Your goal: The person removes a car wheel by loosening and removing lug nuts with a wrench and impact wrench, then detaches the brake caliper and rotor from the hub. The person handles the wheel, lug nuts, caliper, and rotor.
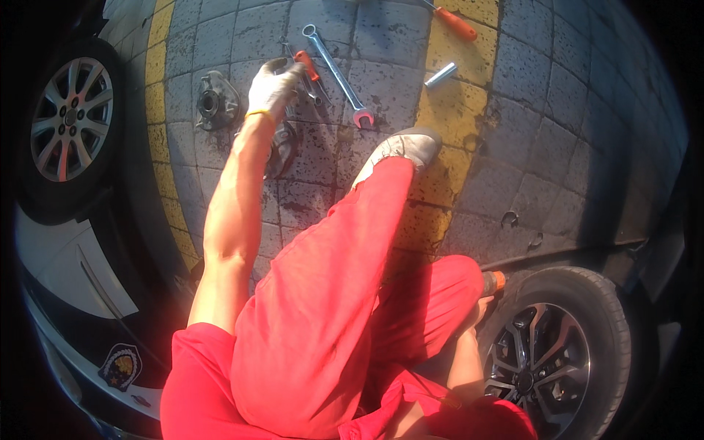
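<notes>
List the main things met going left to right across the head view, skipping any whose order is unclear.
Silver-spoked wheel, metal part with a round hole, gloved left hand, long wrench, silver tube, black-and-silver wheel.
</notes>
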Motion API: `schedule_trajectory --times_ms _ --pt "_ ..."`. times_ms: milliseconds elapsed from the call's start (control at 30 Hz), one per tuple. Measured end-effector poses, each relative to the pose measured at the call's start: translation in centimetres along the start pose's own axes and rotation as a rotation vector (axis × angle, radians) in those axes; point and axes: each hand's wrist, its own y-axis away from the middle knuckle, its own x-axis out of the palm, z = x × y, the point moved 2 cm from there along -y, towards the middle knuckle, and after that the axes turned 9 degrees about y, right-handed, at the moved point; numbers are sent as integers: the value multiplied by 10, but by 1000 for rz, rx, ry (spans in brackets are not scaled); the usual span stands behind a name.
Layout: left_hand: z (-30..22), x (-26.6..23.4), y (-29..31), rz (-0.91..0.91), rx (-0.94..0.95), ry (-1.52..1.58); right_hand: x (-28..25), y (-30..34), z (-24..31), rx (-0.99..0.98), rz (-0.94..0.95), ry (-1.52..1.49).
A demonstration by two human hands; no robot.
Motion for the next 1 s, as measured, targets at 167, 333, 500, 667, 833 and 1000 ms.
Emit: schedule_trajectory --times_ms 167,333,500,667,833,1000 --pt "-14 34 4 -112 63 -592 -4 -2 2 -9 0 12" --pt "-13 34 -9 -68 33 -672 -5 -3 4 -16 -3 11" --pt "-5 9 -24 79 49 -306 -2 -1 4 -6 1 -4" --pt "14 -11 -10 571 -301 949 1 2 9 1 -4 -17" --pt "26 -3 11 841 -306 1492 6 0 11 -14 -3 -7" --pt "29 15 21 783 -323 1468 22 -10 -5 -52 5 29"
